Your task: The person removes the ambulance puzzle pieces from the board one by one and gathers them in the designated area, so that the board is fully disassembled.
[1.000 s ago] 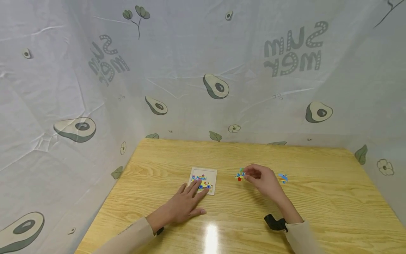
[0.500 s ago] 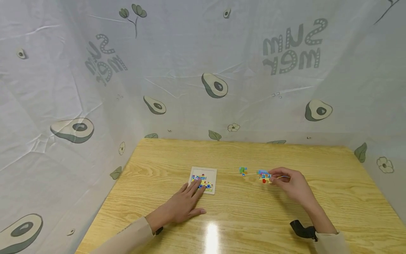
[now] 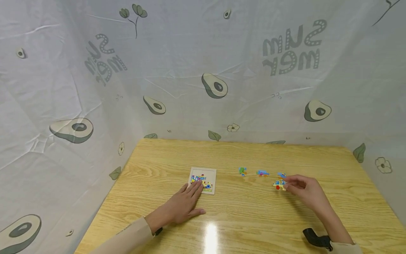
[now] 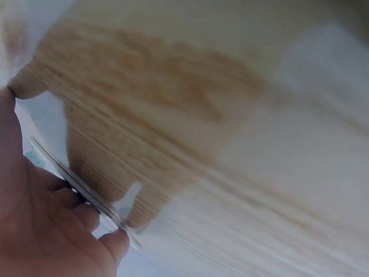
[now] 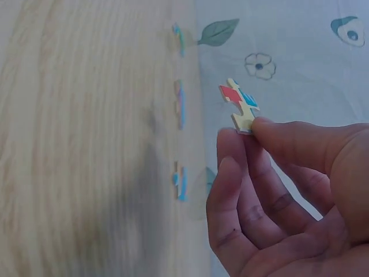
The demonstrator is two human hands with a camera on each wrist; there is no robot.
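Head view: my right hand [image 3: 306, 193] is pinching a puzzle piece [image 3: 279, 185] between thumb and fingers, at three o'clock from the puzzle board [image 3: 205, 172]; my left hand [image 3: 184, 204], fingers outstretched, is apparently resting on it.

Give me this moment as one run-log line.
left hand: rests on off-white rectangular puzzle board | right hand: pinches pale-yellow, red and blue jigsaw piece | three other multicoloured jigsaw pieces: in a row on yellowish wood-grain table
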